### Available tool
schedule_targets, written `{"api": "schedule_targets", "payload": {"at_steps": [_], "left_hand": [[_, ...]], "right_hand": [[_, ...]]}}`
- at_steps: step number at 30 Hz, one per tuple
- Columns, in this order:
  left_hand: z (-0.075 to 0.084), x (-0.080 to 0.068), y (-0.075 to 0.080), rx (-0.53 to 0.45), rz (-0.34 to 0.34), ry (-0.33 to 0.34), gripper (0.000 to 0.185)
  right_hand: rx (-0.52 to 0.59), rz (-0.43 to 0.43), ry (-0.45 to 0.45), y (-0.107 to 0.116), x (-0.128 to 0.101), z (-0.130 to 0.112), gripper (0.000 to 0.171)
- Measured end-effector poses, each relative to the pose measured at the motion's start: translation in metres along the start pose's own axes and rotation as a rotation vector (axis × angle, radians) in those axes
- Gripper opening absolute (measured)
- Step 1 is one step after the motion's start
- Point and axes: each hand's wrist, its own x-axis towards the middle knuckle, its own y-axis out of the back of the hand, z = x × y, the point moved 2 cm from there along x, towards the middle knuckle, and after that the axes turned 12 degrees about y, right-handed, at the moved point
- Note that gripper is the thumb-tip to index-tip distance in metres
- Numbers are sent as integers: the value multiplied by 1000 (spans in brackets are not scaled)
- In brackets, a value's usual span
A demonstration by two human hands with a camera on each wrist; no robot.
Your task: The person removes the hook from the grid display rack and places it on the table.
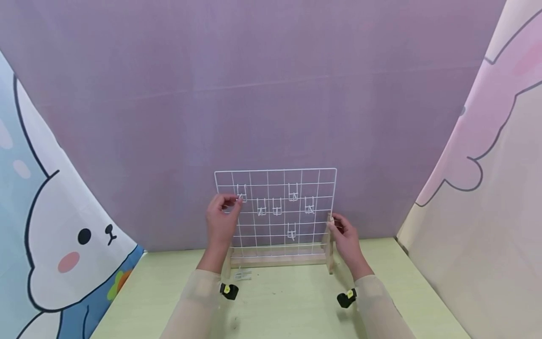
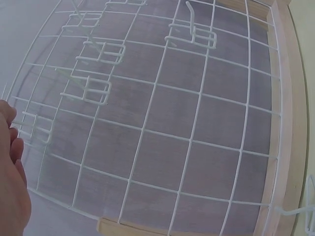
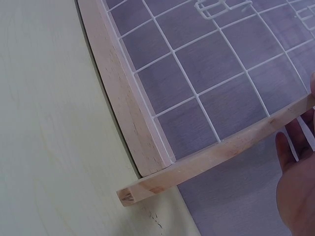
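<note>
A white wire grid panel (image 1: 279, 219) stands upright in a wooden stand (image 1: 277, 260) on the table. Several white wire hooks hang on it, among them an upper right hook (image 1: 293, 193) and a low hook (image 1: 291, 231). My left hand (image 1: 222, 221) pinches the upper left wire hook (image 2: 42, 127) between thumb and fingertips, at the panel's left side. On the other side, my right hand (image 1: 345, 235) grips the top of the stand's right wooden post (image 3: 231, 143), next to the panel's edge.
Loose white hooks (image 1: 243, 274) lie on the pale table (image 1: 279, 306) by the stand's left foot. A purple cloth backdrop (image 1: 271, 94) rises behind the panel. Printed cartoon cloths flank both sides, the left cloth (image 1: 55, 263) showing a rabbit.
</note>
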Motion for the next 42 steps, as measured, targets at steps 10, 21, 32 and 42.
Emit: {"api": "schedule_targets", "payload": {"at_steps": [10,21,32,42], "left_hand": [[0,2,0,-15,66,-66,6],[17,4,-1,-7,140,-117,8],[25,4,8,2,136,-128,8],[13,2,23,19,105,-83,7]], "right_hand": [[-4,6,1,0,1,1,36],[8,2,-19,1,-1,-2,38],[22,-10,-78,0,3,-1,39],[24,4,-18,1,0,-3,39]]}}
